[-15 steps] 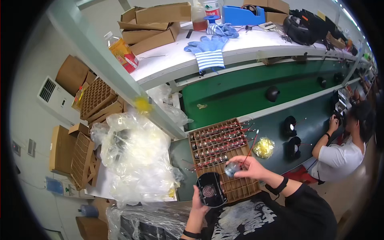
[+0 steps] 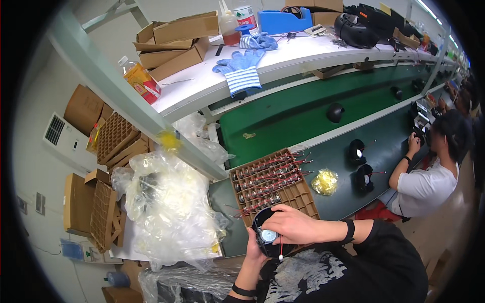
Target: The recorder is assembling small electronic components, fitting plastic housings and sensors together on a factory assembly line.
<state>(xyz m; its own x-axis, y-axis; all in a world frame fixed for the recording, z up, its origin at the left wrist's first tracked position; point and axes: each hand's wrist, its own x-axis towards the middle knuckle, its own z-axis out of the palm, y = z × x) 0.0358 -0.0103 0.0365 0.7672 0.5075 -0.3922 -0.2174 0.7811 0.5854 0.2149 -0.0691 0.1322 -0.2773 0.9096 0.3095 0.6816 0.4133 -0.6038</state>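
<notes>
While left hand (image 2: 254, 249) grips black housing (image 2: 267, 249) | silver disc (image 2: 268, 236) inside it, held at right hand's (image 2: 292, 225) fingertips

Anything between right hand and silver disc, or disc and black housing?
Nothing visible: the right hand is at the silver disc, which overlaps the black housing held by the left hand. Seating can't be judged.

Place: we are in a factory workshop, at an assembly line (image 2: 386, 144).
Green belt (image 2: 285, 118): it runs long past us, dark housings (image 2: 334, 112) spaced along it.
Divided carton (image 2: 301, 196): we have small wired parts (image 2: 261, 191) ranked in its cells.
Co-worker (image 2: 428, 184): a white-sleeved person sits farther along our line.
White shelf (image 2: 188, 92): we see a striped glove (image 2: 240, 69), a squeeze bottle (image 2: 229, 30) and a blue tape dispenser (image 2: 284, 21).
Left side: brown cartons (image 2: 83, 107) and clear plastic bags (image 2: 169, 214) pile up.
</notes>
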